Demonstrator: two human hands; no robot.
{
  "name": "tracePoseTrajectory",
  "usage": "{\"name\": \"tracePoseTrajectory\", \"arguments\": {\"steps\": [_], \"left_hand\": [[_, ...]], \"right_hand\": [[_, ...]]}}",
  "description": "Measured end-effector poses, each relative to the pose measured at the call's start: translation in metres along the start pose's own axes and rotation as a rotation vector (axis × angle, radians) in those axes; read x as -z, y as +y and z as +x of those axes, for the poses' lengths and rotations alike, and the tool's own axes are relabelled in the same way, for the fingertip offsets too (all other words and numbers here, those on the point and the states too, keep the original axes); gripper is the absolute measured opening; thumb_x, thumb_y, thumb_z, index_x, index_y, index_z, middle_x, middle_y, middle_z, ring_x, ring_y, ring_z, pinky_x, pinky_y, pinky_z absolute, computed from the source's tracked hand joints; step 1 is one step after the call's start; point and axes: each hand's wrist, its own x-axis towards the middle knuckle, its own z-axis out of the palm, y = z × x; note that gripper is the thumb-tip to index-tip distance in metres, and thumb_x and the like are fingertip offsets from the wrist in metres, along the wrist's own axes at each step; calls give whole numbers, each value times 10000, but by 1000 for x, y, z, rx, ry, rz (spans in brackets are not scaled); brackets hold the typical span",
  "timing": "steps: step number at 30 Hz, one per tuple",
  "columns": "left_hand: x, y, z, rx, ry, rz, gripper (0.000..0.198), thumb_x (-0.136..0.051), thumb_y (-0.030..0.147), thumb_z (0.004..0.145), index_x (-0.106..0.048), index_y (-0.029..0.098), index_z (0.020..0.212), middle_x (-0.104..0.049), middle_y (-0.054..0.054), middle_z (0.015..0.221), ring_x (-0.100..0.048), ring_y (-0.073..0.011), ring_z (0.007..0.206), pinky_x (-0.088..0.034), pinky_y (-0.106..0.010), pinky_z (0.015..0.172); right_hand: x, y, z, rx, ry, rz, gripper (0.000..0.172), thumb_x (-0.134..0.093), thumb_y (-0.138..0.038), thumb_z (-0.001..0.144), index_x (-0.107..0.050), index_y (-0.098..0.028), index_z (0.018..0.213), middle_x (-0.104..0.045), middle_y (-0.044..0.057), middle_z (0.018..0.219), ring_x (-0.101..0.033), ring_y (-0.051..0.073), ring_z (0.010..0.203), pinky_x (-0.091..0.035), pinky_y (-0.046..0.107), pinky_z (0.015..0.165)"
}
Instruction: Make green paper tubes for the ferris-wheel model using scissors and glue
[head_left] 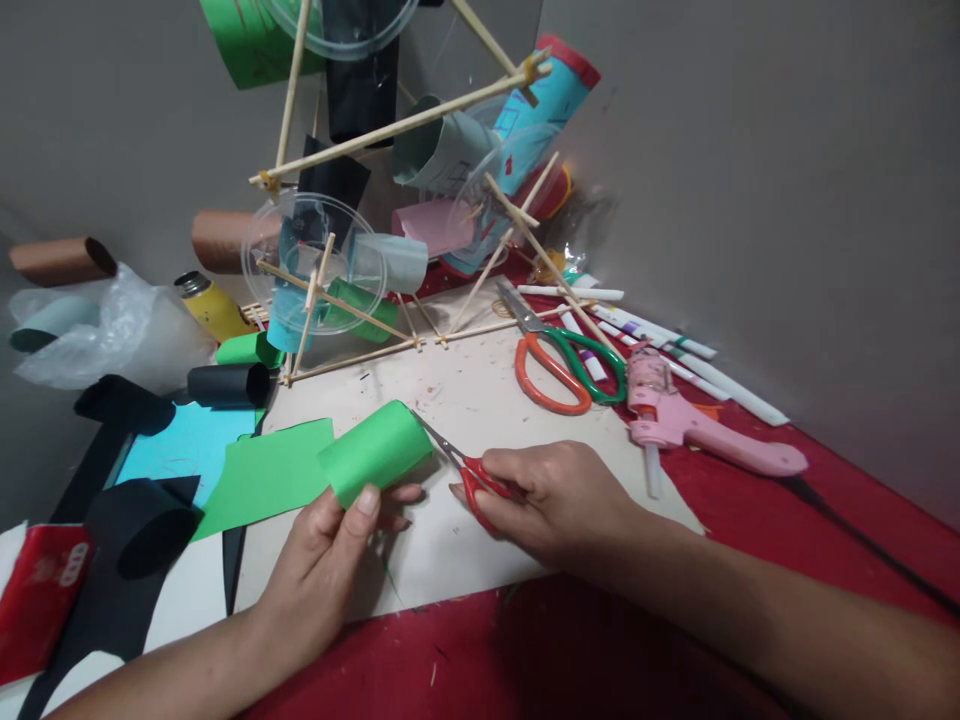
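Observation:
My left hand (pixel 337 540) is closed on a curled piece of green paper (pixel 377 450), thumb on the near side. In my right hand (pixel 551 492) is a small pair of scissors (pixel 474 480) with red handles, fingers in the loops. Its narrow blades point up and left, at the right edge of the curled paper; I cannot tell whether they touch it. A flat green sheet (pixel 274 470) lies just left of the curled piece. Beneath both hands is a pale board (pixel 465 400) on the red tabletop (pixel 450 650).
Larger scissors (pixel 562 370) with orange and green handles lie behind my right hand. To the right is a pink glue gun (pixel 675 410) with a cord. A stick frame (pixel 405 120) with plastic cups and paper rolls rises at the back. Black paper (pixel 142 530) lies at left.

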Motion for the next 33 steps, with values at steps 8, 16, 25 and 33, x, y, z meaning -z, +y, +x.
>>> {"name": "tracePoseTrajectory", "arguments": {"steps": [8, 16, 25, 33], "left_hand": [[7, -6, 3, -47, 34, 69, 339, -550, 438, 950, -696, 192, 1133, -741, -73, 1140, -678, -225, 982, -496, -319, 924], [8, -13, 4, -45, 69, 29, 342, -575, 427, 935, -692, 209, 1170, -740, -73, 1137, -667, -238, 1024, -478, -329, 959], [7, -7, 1, -103, 45, 153, 319, -546, 428, 950, -702, 228, 1143, -742, -46, 1084, -648, -207, 996, -444, -302, 983], [6, -9, 2, -126, 35, 223, 317, -520, 425, 962, -688, 237, 1155, -728, -31, 1040, -620, -219, 1035, -445, -287, 949]], "right_hand": [[2, -1, -1, -15, 49, 75, 380, -519, -385, 873, -493, -202, 541, -462, -48, 438, -352, 94, 426, -224, 237, 472], [1, -6, 0, -65, 8, 144, 362, -558, -420, 833, -464, -210, 553, -470, -46, 441, -344, 95, 418, -207, 244, 455], [3, -8, 1, -79, -9, 83, 339, -559, -411, 792, -417, -214, 556, -411, -53, 442, -316, 98, 429, -197, 249, 470], [1, -7, 0, -54, 38, 102, 362, -552, -413, 808, -446, -207, 530, -420, -55, 422, -310, 88, 409, -199, 241, 455]]}}
